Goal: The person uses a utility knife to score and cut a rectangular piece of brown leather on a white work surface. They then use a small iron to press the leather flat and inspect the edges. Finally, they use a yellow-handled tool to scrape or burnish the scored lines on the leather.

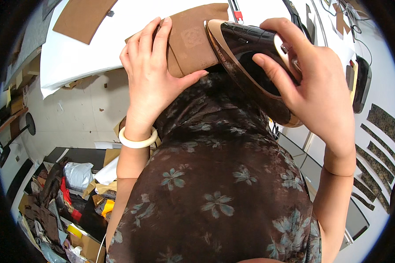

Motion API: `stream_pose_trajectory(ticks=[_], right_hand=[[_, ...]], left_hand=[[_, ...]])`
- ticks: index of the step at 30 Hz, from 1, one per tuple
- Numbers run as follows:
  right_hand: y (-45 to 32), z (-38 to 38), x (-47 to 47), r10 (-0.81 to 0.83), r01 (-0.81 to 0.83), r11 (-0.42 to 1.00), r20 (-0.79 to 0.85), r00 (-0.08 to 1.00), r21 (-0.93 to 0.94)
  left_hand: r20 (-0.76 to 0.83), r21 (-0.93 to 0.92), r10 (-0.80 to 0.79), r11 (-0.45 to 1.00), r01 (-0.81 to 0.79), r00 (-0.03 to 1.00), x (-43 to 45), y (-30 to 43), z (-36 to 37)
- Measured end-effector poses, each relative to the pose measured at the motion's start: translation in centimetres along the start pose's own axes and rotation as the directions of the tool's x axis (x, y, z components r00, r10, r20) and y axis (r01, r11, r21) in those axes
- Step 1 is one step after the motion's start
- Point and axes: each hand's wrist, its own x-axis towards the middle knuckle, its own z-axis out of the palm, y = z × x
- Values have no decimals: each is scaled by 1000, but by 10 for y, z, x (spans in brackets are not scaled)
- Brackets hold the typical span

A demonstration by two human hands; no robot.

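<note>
A folded piece of brown leather or fabric [194,37] with a faint square mark lies at the white table's front edge. Spread over its left part is my left hand [151,56], with a pale bangle on the wrist, pressing the piece with fingertips and thumb. My right hand [309,72] grips a dark, glossy clothes iron [247,56] with a copper-coloured rim. The iron stands at the right end of the brown piece, tilted, its soleplate edge touching or very near it; the contact underneath is hidden.
Another brown panel [84,19] lies at the table's upper left. A red-and-white clip-like object [238,16] is behind the iron. Dark patterned strips [378,157] lie at the right. Bags and scraps [79,177] fill a container at lower left.
</note>
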Motion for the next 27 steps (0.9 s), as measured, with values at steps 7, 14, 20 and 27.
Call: stream_pose_trajectory(ticks=[7,14,20,27], right_hand=[[-4,16,13,-120,127,991,-111,987,51],[37,-6,-27,107,-105,991,-19,994,85],[124,-49,-121,479,-306,851,-392,786,426],[265,-112,-195,466,-116,885,-859,210,452]], left_hand=[[-8,-17,11,1000,-11,1000,2,0,5],[6,-25,1,1000,0,1000,0,0,0],[100,-40,201,979,-198,974,10,15,-9],[200,138,288,938,-318,937,-5,11,7]])
